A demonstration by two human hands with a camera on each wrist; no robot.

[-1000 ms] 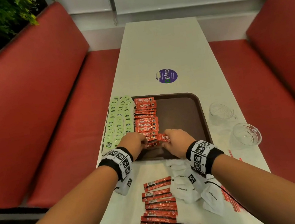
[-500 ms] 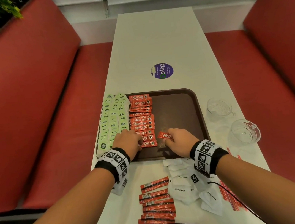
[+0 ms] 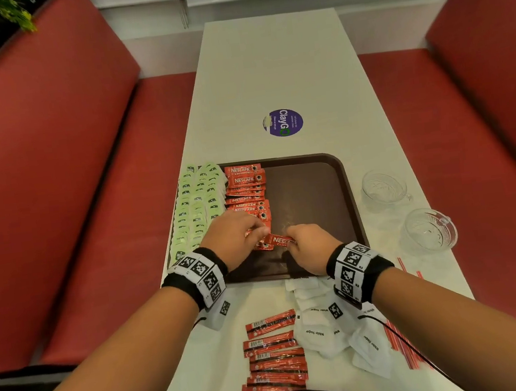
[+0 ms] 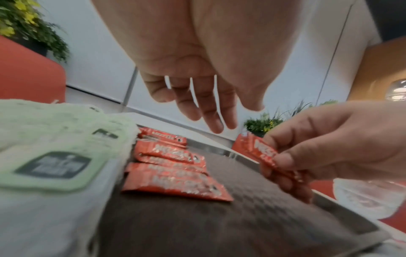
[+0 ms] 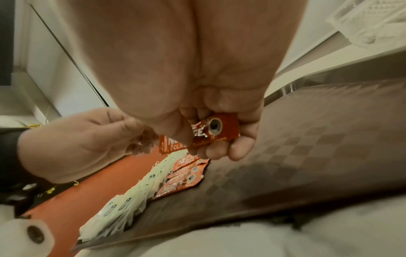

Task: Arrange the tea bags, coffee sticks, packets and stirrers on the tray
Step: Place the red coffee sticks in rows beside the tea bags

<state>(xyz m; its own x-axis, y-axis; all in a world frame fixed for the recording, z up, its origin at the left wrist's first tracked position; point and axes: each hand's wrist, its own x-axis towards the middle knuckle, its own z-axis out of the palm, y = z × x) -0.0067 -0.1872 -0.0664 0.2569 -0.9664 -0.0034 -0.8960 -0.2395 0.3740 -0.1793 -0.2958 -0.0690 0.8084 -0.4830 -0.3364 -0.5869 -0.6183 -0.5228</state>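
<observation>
Head view is showing the right hand [image 3: 308, 247] pinching a red coffee stick [image 3: 280, 241] between thumb and curled fingers just above the near part of the brown tray [image 3: 315, 194], beside the near end of the column of coffee sticks [image 3: 246, 190] lying there. Left hand [image 3: 232, 237] is hovering over that column with fingers extended and relaxed, gripping nothing, its fingertips near the held stick. Green tea bags [image 3: 196, 209] are lining the tray's left edge, while more loose coffee sticks [image 3: 274, 355], white sugar packets [image 3: 338, 328] and red stirrers [image 3: 401, 343] are lying on the table [image 3: 273, 63] near the person.
</observation>
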